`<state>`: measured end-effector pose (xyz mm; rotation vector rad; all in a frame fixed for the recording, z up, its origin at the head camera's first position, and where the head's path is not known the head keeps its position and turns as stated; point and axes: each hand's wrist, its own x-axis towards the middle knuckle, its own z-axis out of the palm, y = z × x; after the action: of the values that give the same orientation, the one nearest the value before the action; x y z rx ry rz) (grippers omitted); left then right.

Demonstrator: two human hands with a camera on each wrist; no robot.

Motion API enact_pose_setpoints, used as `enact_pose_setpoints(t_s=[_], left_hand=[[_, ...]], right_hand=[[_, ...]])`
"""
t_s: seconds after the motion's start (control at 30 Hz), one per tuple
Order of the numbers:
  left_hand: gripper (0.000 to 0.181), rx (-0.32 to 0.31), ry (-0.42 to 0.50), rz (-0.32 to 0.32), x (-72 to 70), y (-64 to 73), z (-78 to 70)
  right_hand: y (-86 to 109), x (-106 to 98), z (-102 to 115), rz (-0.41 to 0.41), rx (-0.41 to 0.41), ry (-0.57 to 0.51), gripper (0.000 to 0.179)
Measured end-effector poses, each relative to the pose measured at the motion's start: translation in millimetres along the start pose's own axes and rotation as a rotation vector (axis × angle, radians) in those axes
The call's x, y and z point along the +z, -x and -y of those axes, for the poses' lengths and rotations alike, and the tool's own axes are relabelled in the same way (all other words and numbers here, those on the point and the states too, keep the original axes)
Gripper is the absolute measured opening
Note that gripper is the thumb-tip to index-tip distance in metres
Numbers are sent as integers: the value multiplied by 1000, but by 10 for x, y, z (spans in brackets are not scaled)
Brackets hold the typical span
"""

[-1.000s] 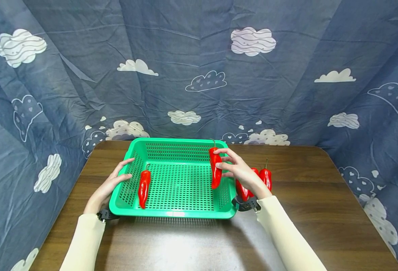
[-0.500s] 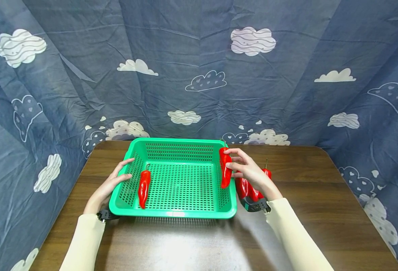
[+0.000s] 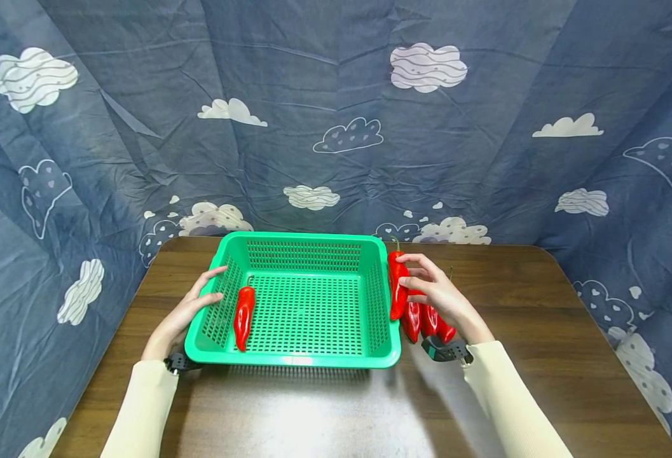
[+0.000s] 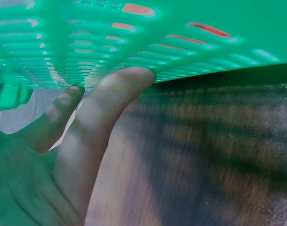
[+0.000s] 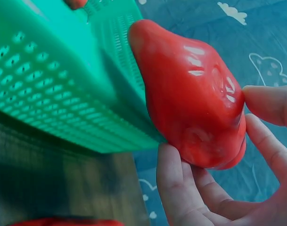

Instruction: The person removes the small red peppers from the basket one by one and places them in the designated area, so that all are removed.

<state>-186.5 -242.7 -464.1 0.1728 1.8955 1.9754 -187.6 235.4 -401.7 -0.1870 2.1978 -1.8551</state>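
My right hand (image 3: pixel 435 289) pinches a long red pepper (image 3: pixel 397 286), stem pointing away, beside the right rim of the green plastic basket (image 3: pixel 295 360). Seen from the right wrist, the pepper (image 5: pixel 195 103) hangs above the table, with fingertips on either side of it. At the basket's left side, my left hand (image 3: pixel 184 315) grips the rim, thumb and index finger reaching over it. In the left wrist view other fingers (image 4: pixel 94 136) lie against the slotted outer wall (image 4: pixel 181 56). Another red pepper (image 3: pixel 244 318) lies on the basket floor at the left.
Several more red peppers (image 3: pixel 412 321) lie on the wooden table (image 3: pixel 524 318), just right of the basket and partly hidden under my right hand. A blue curtain (image 3: pixel 336 95) with white clouds hangs behind the table.
My right hand has carried its pepper rightward, from over the inside of the basket to just outside the right rim. The left hand and the pepper in the basket have stayed put.
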Motion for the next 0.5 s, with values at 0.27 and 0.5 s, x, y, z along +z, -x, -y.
enact_pose_setpoints(t_s=[0.27, 0.5], left_hand=[[57, -5, 8, 0, 10, 3, -12], [57, -9, 5, -5, 1, 7, -6]], right_hand=[[85, -120, -82, -16, -6, -16, 43], [158, -229, -147, -37, 10, -14, 42]])
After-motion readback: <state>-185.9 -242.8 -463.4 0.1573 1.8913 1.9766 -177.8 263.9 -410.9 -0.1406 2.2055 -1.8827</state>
